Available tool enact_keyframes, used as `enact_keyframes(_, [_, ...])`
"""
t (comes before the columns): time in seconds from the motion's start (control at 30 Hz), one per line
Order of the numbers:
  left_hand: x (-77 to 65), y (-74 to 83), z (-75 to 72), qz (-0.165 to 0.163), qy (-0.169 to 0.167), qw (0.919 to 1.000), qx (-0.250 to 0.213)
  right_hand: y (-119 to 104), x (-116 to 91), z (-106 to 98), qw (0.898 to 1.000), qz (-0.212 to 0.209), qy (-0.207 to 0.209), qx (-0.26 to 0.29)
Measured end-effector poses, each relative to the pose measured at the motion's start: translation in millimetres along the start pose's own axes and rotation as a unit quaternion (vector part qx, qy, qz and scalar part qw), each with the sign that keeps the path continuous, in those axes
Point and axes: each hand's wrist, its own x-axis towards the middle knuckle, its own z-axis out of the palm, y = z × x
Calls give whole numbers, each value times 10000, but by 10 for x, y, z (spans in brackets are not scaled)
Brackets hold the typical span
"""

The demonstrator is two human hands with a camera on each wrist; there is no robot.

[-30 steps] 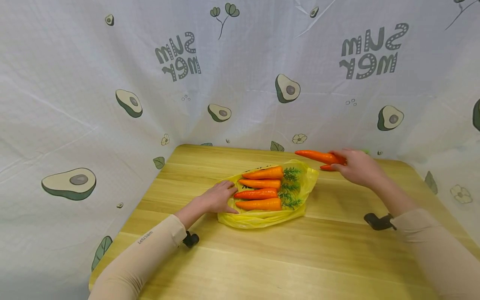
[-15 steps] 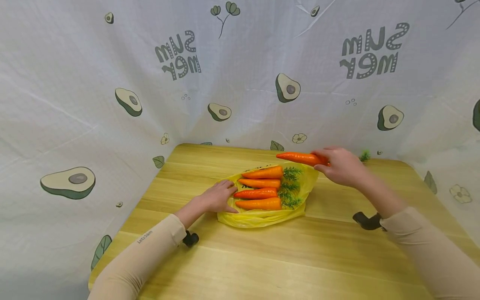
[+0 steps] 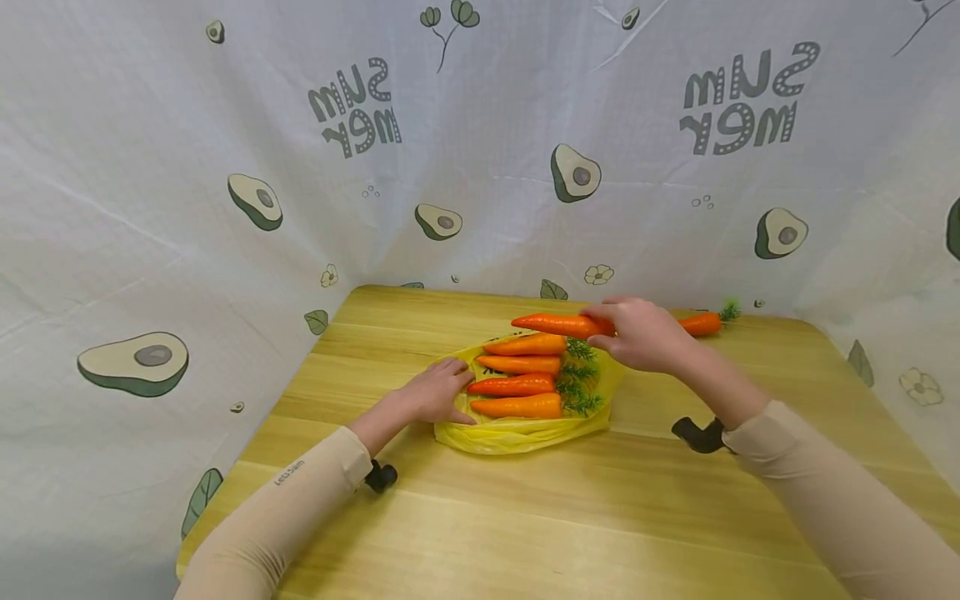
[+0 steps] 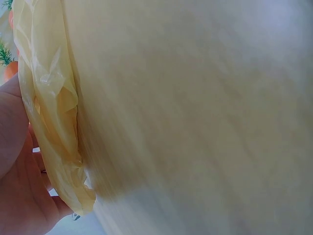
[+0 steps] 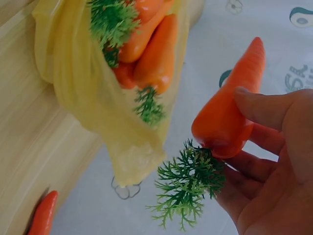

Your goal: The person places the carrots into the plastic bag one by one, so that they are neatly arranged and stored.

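A yellow plastic bag (image 3: 517, 439) lies spread on the table, several carrots (image 3: 519, 407) with green tops lined up inside it. At its left edge rests my left hand (image 3: 433, 395), thumb and fingers spread apart; in the left wrist view, bag film (image 4: 54, 83) partly covers this hand (image 4: 22, 191). My right hand (image 3: 641, 335) holds another carrot (image 3: 553, 324), its tip pointing left, over the far side of the bag. The right wrist view shows thumb and fingers gripping this carrot (image 5: 234, 105) near its thick end, leafy top (image 5: 190, 181) hanging free.
One more carrot (image 3: 702, 324) lies on the wooden table (image 3: 480, 525) at the far right, partly behind my right hand. A white printed curtain (image 3: 495, 150) hangs behind the table and along its sides. Each wrist carries a small black camera mount (image 3: 699, 435).
My right hand has carried its carrot leftward from the far right until it overlaps the bag. The carrot left behind on the table has come into view. My left hand stays put.
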Motion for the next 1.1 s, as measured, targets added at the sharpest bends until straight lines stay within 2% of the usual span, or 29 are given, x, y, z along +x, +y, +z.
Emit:
enact_keyframes(0.17, [-4, -20, -14, -60, -30, 9999, 84, -134, 56, 25, 9997, -197, -140, 56])
enact_keyframes(0.43, [17, -8, -11, 16, 21, 10000, 19, -237, 137, 135, 9984, -455, -324, -110])
enact_keyframes(0.67, [2, 0, -15, -70, 22, 10000, -55, -340, 248, 240, 9965, -518, -633, -141])
enact_keyframes(0.87, [4, 1, -4, 8, 76, 10000, -20, -396, 309, 379, 9948, -582, -805, -222])
enact_keyframes(1.1, [18, 0, 19, 61, 96, 9999, 116, -389, 338, 570, 9951, -605, -656, -428])
